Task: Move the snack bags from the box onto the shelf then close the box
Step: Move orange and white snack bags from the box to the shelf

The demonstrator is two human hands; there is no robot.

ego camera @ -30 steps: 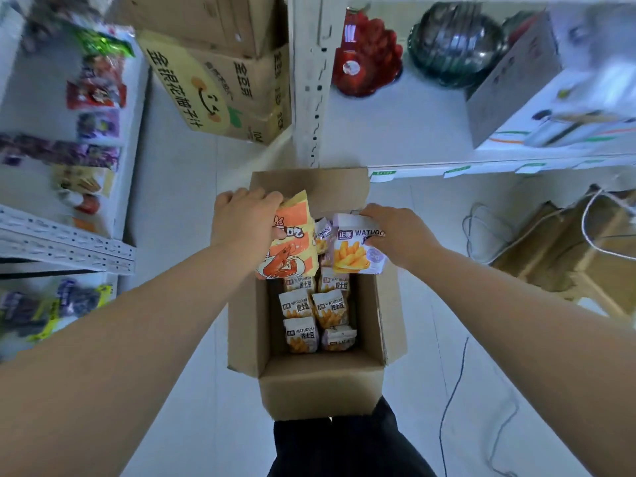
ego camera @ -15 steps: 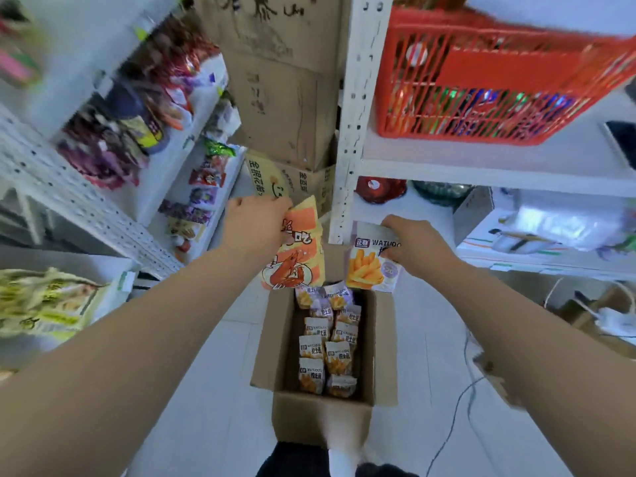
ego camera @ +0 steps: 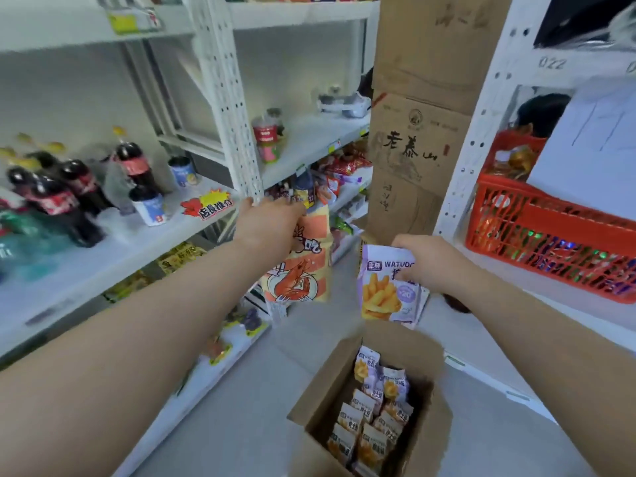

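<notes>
My left hand [ego camera: 266, 222] grips the top of an orange and yellow shrimp snack bag [ego camera: 299, 277], which hangs in the air in front of the white shelf unit [ego camera: 103, 256] on the left. My right hand [ego camera: 430, 263] pinches a purple fries snack bag [ego camera: 385, 290] by its upper right edge. Both bags hang well above the open cardboard box [ego camera: 430, 418] on the floor at the lower right. Several small purple snack bags [ego camera: 371, 407] lie packed inside the box.
Cola bottles [ego camera: 65, 197] and cups [ego camera: 149, 208] stand on the left shelf. Stacked cardboard boxes [ego camera: 416, 132] rise in the corner behind. A red basket [ego camera: 550, 232] sits on the right shelf. Lower left shelves hold more snacks.
Both hands have lifted their bags out of the box and up to shelf height. The view has tilted up and left, so the box now sits low in the frame.
</notes>
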